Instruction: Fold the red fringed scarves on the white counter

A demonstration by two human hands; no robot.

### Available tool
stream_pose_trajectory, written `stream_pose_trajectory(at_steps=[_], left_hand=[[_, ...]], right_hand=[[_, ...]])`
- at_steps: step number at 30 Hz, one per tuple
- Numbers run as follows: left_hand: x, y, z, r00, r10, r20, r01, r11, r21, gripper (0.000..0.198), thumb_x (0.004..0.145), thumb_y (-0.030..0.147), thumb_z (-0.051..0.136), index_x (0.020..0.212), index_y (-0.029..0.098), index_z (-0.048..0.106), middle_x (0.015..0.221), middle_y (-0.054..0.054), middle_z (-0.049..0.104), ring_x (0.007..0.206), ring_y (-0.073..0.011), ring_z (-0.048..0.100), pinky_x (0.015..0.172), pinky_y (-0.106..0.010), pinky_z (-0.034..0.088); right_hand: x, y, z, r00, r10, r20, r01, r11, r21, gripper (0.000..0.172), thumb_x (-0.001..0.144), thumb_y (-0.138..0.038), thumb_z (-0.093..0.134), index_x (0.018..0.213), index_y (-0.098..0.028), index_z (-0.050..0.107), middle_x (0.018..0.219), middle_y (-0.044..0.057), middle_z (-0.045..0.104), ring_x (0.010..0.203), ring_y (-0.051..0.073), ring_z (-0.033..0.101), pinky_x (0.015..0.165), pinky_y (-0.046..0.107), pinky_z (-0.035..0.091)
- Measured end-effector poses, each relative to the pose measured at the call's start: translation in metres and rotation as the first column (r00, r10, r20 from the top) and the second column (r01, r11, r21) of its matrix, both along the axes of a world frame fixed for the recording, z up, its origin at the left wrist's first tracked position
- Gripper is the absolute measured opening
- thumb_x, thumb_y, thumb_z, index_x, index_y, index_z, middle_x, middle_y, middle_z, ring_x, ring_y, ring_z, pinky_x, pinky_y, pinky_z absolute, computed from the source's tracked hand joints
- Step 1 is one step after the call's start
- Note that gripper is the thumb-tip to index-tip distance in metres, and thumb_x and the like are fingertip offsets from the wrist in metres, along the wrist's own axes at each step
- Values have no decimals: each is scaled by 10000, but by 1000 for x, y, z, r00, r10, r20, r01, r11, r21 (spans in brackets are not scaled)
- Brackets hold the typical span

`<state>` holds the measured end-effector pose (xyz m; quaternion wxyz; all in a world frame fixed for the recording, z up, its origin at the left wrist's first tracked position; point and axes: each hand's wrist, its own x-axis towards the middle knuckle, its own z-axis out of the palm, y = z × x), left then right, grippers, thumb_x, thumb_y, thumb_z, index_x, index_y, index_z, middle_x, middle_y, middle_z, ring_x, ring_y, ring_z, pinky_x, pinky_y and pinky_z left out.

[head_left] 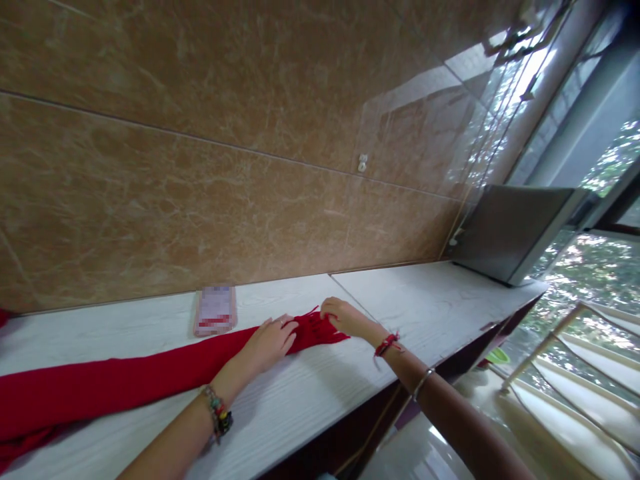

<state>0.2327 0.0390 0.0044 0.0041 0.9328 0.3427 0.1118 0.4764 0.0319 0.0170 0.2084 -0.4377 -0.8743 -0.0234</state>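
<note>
A long red scarf [125, 383] lies lengthwise along the white counter, running in from the left edge to a fringed end near the middle. Palm down, my left hand [273, 343] rests on top of the scarf a little short of the fringe, its fingers laid out and slightly parted. At the fringed end, my right hand [345, 317] has its fingers curled and pinched on the scarf's far corner. The tips of those fingers are partly hidden. Loose tassels stick out beside the right hand.
Behind the scarf a phone [215, 311] lies on the white counter [400, 293] by the brown tiled wall [200, 167]. A dark box-like appliance [515, 230] stands at the counter's far right end. A pale rack [585, 373] is on the right, below counter height.
</note>
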Motion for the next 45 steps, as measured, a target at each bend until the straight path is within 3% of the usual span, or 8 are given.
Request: stream_pose_trajectory(at_steps=[5, 10, 15, 20, 24, 33, 40, 45], left_hand=[[9, 2, -24, 998, -26, -52, 27, 999, 20, 437, 889, 314, 288, 1287, 174, 402, 1375, -80, 361, 1282, -233, 271, 1033, -436, 234], [5, 1, -25, 998, -28, -52, 28, 1000, 3, 461, 888, 313, 280, 1318, 167, 357, 1391, -73, 323, 1283, -228, 271, 1032, -436, 237], [7, 2, -28, 1000, -17, -6, 17, 1000, 20, 460, 884, 326, 278, 1309, 175, 373, 1395, -60, 323, 1281, -225, 275, 1030, -423, 240], [8, 3, -30, 999, -26, 25, 25, 999, 35, 448, 883, 316, 289, 1286, 160, 408, 1367, -65, 375, 1271, -225, 294, 1032, -421, 243], [8, 3, -29, 1000, -25, 18, 24, 999, 40, 454, 887, 323, 280, 1288, 147, 404, 1362, -83, 381, 1269, -227, 299, 1033, -423, 242], [6, 1, -26, 1000, -16, -4, 16, 1000, 11, 462, 881, 335, 284, 1296, 163, 392, 1379, -71, 355, 1274, -227, 289, 1028, -425, 246], [8, 3, -29, 1000, -15, 12, 15, 1000, 25, 466, 882, 337, 282, 1296, 155, 393, 1361, -71, 385, 1275, -223, 285, 1032, -417, 238], [7, 3, -28, 1000, -26, -3, 26, 1000, 9, 471, 884, 349, 280, 1312, 174, 369, 1387, -58, 344, 1284, -220, 267, 1035, -418, 232]], right_hand=[[-40, 19, -15, 987, 25, 157, -16, 998, -58, 226, 708, -21, 423, 786, -155, 588, 834, 52, 592, 835, 151, 511, 777, 270, 405], [5, 27, -27, 958, -133, 254, 150, 987, -49, 258, 720, -26, 406, 827, -152, 604, 847, 59, 607, 819, 151, 522, 762, 267, 397], [41, 21, -16, 918, -258, 300, 285, 957, -48, 247, 714, -9, 396, 730, -141, 603, 777, 70, 594, 803, 159, 525, 750, 268, 401], [-5, 20, -13, 989, -120, 91, 119, 993, 12, 282, 695, 16, 379, 794, -140, 591, 830, 59, 598, 857, 149, 510, 808, 265, 401], [-36, 27, -25, 986, -52, 160, 60, 997, -47, 292, 698, 2, 400, 861, -139, 597, 885, 63, 614, 866, 146, 524, 819, 263, 402], [39, 7, -13, 890, -375, 260, 391, 920, -9, 257, 717, 6, 382, 716, -129, 601, 794, 85, 604, 795, 161, 549, 756, 278, 417], [-33, 16, -26, 995, -43, 94, 45, 999, -14, 258, 715, -22, 420, 811, -166, 612, 842, 42, 630, 843, 143, 540, 791, 257, 406], [1, 19, -29, 949, -216, 227, 230, 973, -35, 207, 723, -67, 444, 740, -156, 631, 798, 56, 644, 772, 151, 562, 740, 253, 408]])
